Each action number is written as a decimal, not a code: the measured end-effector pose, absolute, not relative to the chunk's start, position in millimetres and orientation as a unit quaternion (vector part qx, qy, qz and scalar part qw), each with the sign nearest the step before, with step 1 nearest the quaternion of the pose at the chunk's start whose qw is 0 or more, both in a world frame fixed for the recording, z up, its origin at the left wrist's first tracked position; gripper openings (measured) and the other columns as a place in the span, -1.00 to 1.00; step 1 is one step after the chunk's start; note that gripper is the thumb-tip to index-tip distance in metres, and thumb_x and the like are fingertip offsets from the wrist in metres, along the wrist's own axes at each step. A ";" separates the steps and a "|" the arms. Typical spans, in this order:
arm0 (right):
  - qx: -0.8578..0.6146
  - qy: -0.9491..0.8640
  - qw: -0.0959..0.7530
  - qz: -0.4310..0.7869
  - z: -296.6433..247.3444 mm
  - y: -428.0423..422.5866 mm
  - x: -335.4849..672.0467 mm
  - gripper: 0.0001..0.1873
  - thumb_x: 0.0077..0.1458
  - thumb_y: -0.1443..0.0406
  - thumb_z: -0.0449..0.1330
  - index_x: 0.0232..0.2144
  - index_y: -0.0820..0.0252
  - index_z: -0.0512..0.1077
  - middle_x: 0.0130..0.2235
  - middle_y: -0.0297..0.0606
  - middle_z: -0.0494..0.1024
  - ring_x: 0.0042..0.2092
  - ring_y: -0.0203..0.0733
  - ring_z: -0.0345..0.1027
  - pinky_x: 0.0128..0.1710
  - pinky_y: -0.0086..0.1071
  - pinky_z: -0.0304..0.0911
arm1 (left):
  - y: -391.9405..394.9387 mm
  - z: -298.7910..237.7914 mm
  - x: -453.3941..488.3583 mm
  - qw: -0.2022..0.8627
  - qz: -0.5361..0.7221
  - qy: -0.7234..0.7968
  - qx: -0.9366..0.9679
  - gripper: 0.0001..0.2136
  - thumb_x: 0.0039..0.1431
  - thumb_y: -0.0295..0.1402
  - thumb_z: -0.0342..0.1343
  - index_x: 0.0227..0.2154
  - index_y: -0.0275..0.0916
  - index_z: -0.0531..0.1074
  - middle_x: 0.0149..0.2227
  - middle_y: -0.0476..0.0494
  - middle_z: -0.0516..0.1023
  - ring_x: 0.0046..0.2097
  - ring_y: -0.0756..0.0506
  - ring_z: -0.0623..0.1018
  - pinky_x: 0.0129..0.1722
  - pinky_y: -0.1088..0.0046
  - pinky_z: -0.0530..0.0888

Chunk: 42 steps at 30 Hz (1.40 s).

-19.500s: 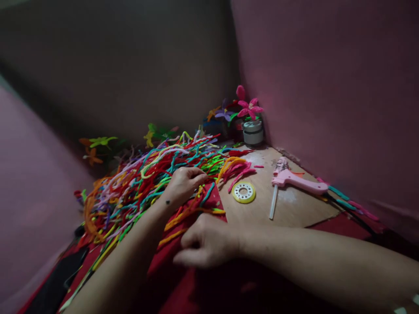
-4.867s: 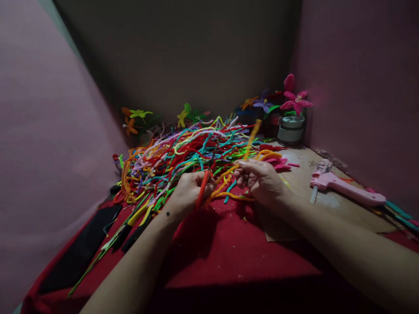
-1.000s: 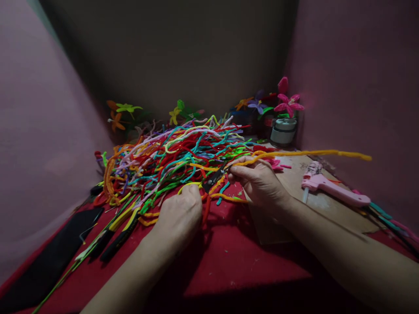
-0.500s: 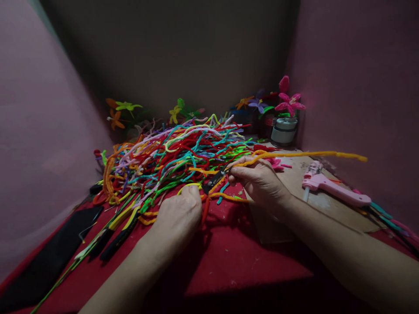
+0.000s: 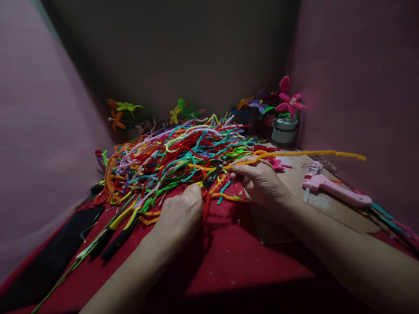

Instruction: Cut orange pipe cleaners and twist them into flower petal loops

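Observation:
My left hand is closed around a small dark tool, whose black end points up and right; a bit of yellow shows by my thumb, and its exact kind is unclear. My right hand pinches a long orange pipe cleaner between thumb and fingers. One end of it stretches far right, the other runs left past the tool's tip. Below the tool, short orange and red pipe cleaners hang or lie by my left hand. Behind both hands is a large heap of multicoloured pipe cleaners.
A pink glue gun lies on a cardboard sheet at right. Pliers with yellow-black handles and a black flat object lie at left on the red cloth. Pipe-cleaner flowers stand at the back, some in a jar.
The tool has tilted slightly and its tip has come a little away from my right fingers. Both hands stay nearly in place, still holding their things.

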State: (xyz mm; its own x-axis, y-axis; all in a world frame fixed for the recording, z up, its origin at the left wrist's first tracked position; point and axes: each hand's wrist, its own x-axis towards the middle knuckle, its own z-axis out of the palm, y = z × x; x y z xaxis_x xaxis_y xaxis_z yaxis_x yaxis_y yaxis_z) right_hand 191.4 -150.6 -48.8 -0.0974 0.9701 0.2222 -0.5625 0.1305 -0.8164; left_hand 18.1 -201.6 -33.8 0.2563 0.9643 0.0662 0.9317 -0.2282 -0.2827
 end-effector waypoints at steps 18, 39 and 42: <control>-0.228 -0.347 0.674 0.611 -42.6 -147.5 198.2 -0.93 -0.31 0.47 0.12 -0.67 0.27 0.37 -0.56 -0.35 0.41 -0.53 -0.38 0.26 -0.48 -0.44 0.19 | -167.4 -22.9 -26.5 0.127 0.105 -0.655 -0.738 -0.73 0.12 -0.27 -0.25 -0.28 -0.24 0.31 -0.28 -0.30 0.49 -0.28 -0.27 0.52 -0.42 0.29 0.38; -0.172 -0.316 0.593 0.720 -52.4 -155.6 186.1 -0.94 -0.28 0.46 0.18 -0.61 0.26 0.38 -0.59 -0.35 0.46 -0.55 -0.33 0.33 -0.50 -0.43 0.24 | -170.1 -28.3 23.8 -0.457 -0.385 -0.475 -0.646 -0.68 0.03 -0.24 0.05 -0.14 -0.25 0.31 -0.53 0.02 0.32 -0.57 0.07 0.32 -0.56 0.54 0.30; -0.162 -0.292 0.553 0.764 -55.0 -158.2 182.1 -0.95 -0.26 0.44 0.19 -0.59 0.27 0.37 -0.59 -0.31 0.47 -0.57 -0.33 0.32 -0.53 -0.46 0.22 | -175.5 -32.5 45.4 -0.599 -0.490 -0.380 -0.506 -0.71 0.04 -0.22 0.05 -0.24 -0.33 0.37 -0.57 0.04 0.28 -0.63 0.12 0.26 -0.65 0.60 0.23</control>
